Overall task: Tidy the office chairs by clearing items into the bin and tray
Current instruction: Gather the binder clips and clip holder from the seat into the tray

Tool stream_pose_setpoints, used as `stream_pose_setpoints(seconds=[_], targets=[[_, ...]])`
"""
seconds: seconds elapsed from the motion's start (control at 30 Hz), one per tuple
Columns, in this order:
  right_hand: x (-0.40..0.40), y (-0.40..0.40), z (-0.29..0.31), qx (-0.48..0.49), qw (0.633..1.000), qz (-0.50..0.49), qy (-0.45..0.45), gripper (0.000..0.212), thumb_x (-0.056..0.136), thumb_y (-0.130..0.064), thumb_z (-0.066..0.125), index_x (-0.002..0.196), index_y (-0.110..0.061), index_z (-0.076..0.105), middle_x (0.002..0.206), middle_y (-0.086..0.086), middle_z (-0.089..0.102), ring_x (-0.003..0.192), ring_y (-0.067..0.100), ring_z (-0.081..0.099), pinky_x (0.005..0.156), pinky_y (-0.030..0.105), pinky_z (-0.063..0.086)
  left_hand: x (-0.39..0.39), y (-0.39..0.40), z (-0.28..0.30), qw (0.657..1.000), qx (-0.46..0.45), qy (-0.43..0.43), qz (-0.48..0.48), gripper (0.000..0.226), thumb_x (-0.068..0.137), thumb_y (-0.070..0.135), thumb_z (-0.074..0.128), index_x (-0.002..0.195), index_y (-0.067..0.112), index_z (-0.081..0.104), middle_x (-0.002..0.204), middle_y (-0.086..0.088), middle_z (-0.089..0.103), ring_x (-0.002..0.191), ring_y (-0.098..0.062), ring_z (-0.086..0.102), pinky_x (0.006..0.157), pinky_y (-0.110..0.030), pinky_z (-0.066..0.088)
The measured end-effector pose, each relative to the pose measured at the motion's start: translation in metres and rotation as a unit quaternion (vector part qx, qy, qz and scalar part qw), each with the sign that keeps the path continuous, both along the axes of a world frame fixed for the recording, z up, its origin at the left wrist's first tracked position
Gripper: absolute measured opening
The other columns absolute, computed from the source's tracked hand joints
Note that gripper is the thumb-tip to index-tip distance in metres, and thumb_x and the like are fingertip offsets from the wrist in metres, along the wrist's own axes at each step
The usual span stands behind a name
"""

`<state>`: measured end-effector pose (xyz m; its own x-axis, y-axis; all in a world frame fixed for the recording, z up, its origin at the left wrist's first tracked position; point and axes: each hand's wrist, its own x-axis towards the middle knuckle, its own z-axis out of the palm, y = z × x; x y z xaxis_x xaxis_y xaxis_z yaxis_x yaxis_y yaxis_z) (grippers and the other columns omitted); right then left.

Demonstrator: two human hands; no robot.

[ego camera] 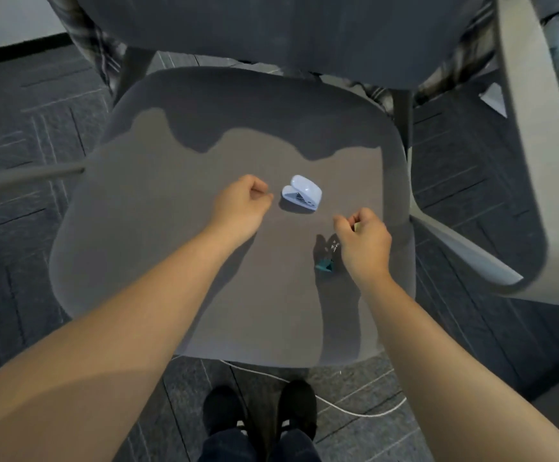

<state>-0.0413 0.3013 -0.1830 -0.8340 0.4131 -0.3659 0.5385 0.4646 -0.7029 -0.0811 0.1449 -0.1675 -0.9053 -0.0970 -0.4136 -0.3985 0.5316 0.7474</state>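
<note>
On the grey fabric chair seat lies a pale blue plastic stapler; the left hand hovers just beside it, fingers curled shut on nothing visible; the right hand has its fingers closed around something small and pale that cannot be identified; a small teal binder clip lies beside that wrist.

One view only, worn on the head, looking steeply down and a little forward from standing height. The grey padded fabric chair seat fills the middle of the frame, close below. Both bare forearms run in from the lower corners toward the centre. Black shoes sit at the bottom edge, dark grey carpet tiles on the left. Wide-angle bending curves the frame's edges.
</note>
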Motion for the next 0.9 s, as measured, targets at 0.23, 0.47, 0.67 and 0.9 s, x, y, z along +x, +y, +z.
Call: stream_pose_setpoints(seconds=[0.23, 0.47, 0.67, 0.9], targets=[[0.003, 0.017, -0.007, 0.107, 0.988, 0.107, -0.010, 0.025, 0.088, -0.030, 0.054, 0.094, -0.009, 0.065, 0.103, 0.013, 0.061, 0.099, 0.028, 0.056, 0.082, 0.042, 0.047, -0.023, 0.034, -0.023, 0.975, -0.108, 0.069, -0.183, 0.065, 0.083, 0.015, 0.060, 0.141, 0.015, 0.029, 0.147, -0.010, 0.035, 0.133, -0.029, 0.034, 0.108, -0.033, 0.027], [0.018, 0.025, -0.005, 0.197, 0.935, 0.287, -0.064, 0.051, 0.079, -0.049, 0.060, 0.122, -0.021, 0.058, 0.113, 0.012, 0.058, 0.111, 0.029, 0.051, 0.088, 0.037, 0.044, -0.028, 0.041, -0.029, 0.966, -0.181, 0.071, -0.170, 0.036, 0.085, 0.027, 0.056, 0.114, 0.006, 0.053, 0.120, -0.020, 0.057, 0.107, -0.036, 0.051, 0.076, -0.034, 0.037], [0.025, 0.008, -0.006, 0.287, 0.884, 0.359, -0.086, 0.053, 0.082, -0.045, 0.059, 0.121, -0.011, 0.047, 0.120, 0.012, 0.055, 0.113, 0.030, 0.050, 0.087, 0.039, 0.045, -0.009, 0.013, -0.011, 0.985, -0.142, 0.061, -0.077, 0.032, 0.086, 0.026, 0.055, 0.107, 0.003, 0.054, 0.113, -0.021, 0.060, 0.100, -0.034, 0.053, 0.070, -0.028, 0.031], [0.031, -0.012, 0.002, 0.155, 0.937, 0.293, -0.113, 0.034, 0.084, -0.016, 0.057, 0.112, -0.006, 0.039, 0.104, 0.015, 0.059, 0.096, 0.036, 0.056, 0.065, 0.033, 0.035, 0.034, -0.009, 0.010, 0.994, -0.106, 0.036, -0.018, 0.033, 0.086, 0.028, 0.055, 0.110, 0.004, 0.054, 0.102, -0.010, 0.056, 0.091, -0.026, 0.049, 0.070, -0.024, 0.029]])
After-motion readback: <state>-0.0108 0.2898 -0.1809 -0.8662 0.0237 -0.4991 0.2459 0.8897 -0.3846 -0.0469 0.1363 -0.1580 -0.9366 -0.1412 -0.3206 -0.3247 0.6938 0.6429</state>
